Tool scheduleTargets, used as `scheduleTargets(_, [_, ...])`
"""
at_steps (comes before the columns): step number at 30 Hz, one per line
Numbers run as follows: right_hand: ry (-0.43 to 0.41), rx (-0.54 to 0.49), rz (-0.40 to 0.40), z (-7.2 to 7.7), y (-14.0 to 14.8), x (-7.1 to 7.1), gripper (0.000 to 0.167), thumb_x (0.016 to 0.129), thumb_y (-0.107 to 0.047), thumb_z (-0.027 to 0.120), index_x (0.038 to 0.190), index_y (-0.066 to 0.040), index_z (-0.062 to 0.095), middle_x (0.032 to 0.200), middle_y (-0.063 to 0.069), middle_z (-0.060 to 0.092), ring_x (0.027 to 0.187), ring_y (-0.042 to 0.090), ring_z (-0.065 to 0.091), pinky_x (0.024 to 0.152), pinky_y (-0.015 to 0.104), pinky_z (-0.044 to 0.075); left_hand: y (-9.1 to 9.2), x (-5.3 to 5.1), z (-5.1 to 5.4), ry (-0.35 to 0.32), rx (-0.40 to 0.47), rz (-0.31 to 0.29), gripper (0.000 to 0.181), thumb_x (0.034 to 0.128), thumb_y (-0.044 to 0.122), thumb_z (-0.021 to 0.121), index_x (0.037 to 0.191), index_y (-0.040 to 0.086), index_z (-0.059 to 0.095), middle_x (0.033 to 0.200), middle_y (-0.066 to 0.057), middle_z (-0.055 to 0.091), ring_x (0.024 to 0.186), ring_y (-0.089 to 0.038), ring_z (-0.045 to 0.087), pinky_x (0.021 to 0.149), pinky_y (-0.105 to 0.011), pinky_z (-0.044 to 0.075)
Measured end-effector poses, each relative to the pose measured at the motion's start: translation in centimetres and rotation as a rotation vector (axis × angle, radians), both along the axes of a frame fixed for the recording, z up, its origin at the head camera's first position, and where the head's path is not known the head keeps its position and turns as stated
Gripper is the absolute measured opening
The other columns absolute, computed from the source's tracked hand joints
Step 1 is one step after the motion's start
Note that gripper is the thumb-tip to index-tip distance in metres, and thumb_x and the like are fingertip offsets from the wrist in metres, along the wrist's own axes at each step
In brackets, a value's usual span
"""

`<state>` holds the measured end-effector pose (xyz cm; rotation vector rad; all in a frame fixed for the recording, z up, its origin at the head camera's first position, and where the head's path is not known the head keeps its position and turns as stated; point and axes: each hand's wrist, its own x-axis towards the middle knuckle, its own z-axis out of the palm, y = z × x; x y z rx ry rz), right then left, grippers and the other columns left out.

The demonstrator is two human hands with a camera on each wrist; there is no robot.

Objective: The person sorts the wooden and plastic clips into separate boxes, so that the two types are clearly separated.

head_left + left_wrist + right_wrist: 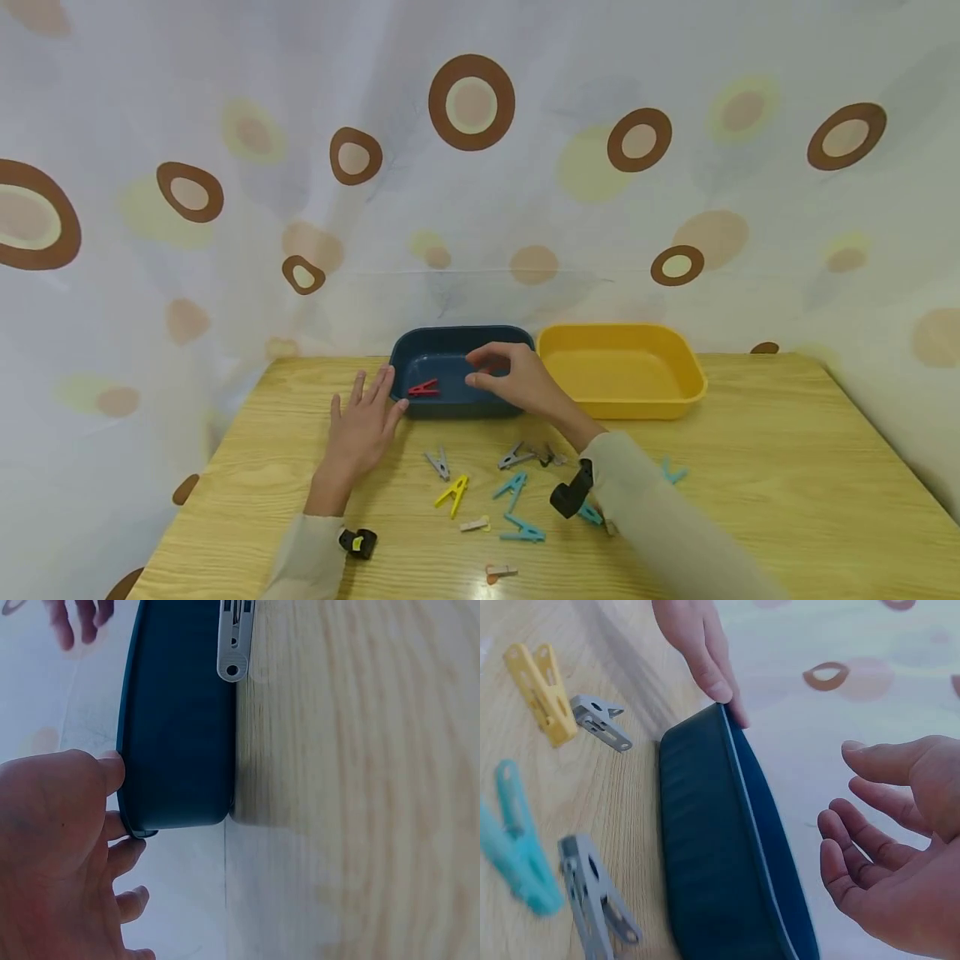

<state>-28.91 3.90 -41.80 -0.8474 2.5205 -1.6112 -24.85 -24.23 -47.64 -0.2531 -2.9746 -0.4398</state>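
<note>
My left hand (358,433) rests at the left corner of the dark blue bin (465,412), its fingers spread. In the left wrist view, the thumb (112,771) touches the bin's rim. Above the bin hovers my right hand (517,379), fingers loosely bent and apart; the right wrist view shows the palm holding nothing. One red clothespin (423,389) lies inside the bin, and a bit of red shows behind the right hand. Nearer on the table are grey clothespins (438,463), a yellow clothespin (452,496) and several light blue clothespins (523,529).
A yellow bin (622,408) stands right of the blue one, close beside it. Small wooden clips (474,525) lie toward the front of the wooden table (787,475). The right forearm passes over part of the clothespins. Behind the bins hangs a patterned cloth (480,208).
</note>
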Motion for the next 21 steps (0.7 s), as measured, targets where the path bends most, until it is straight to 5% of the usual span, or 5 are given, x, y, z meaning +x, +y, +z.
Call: scheduleTargets(21, [0.042, -0.102, -0.092, -0.5, 9.1, 6.2, 0.025, 0.096, -0.012, 0.074, 0.121, -0.009, 0.072, 0.116, 0.006, 0.072, 0.103, 0.026, 0.069, 0.081, 0.033, 0.058, 0.4, 0.3, 0.2, 0.002, 0.017, -0.004, 0.066, 0.1115, 0.044, 0.038, 0.164, 0.008, 0.022, 0.169, -0.009, 0.021, 0.156, -0.041, 0.011, 0.114, -0.076, 0.009])
